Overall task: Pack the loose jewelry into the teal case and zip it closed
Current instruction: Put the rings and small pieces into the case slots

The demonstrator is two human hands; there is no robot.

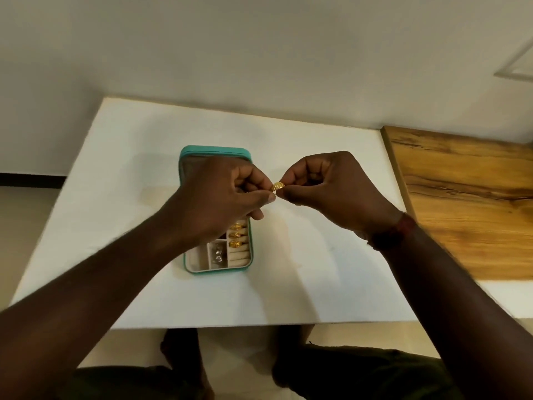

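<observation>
The teal case lies open on the white table, its cream-lined tray nearest me. Three gold rings sit in the ring rolls on the tray's right side, and small silver pieces lie in a middle compartment. Above the table, just right of the case, both hands meet on a gold ring. My left hand and my right hand each pinch it between thumb and fingertips. My left hand and forearm hide the middle of the case.
The white table ends close to my knees. A wooden board lies along its right side. A pale wall rises behind the table's far edge.
</observation>
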